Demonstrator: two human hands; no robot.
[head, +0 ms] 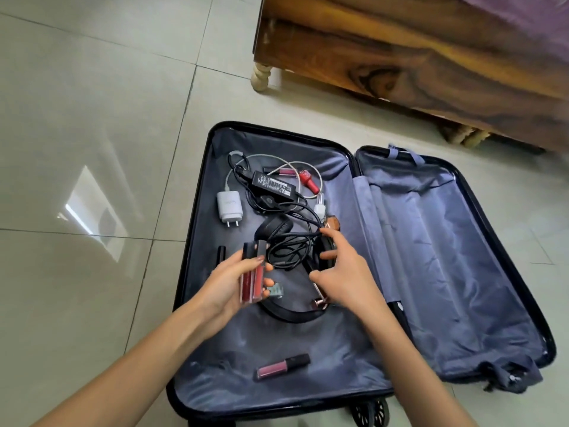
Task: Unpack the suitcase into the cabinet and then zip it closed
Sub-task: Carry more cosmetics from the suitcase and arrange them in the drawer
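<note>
A black suitcase [197, 211] lies open flat on the tiled floor, lined in grey-blue cloth. Its left half holds black headphones [275, 226], a black power adapter [274, 183] with tangled cables, a white charger [229, 206], a red bottle [309, 180] and a pink lip gloss tube [281, 366]. My left hand [234, 285] grips two red lip gloss tubes [252, 282] above the left half. My right hand [341, 272] hovers over the headphones with fingers spread and curved, touching the black cables; what it grips is unclear. The right half is bare lining.
A wooden bed frame [400, 57] with a turned leg [261, 77] stands beyond the suitcase at the upper right. Pale floor tiles [92, 118] stretch to the left. Suitcase wheels [369, 412] show at the near edge. No cabinet is in view.
</note>
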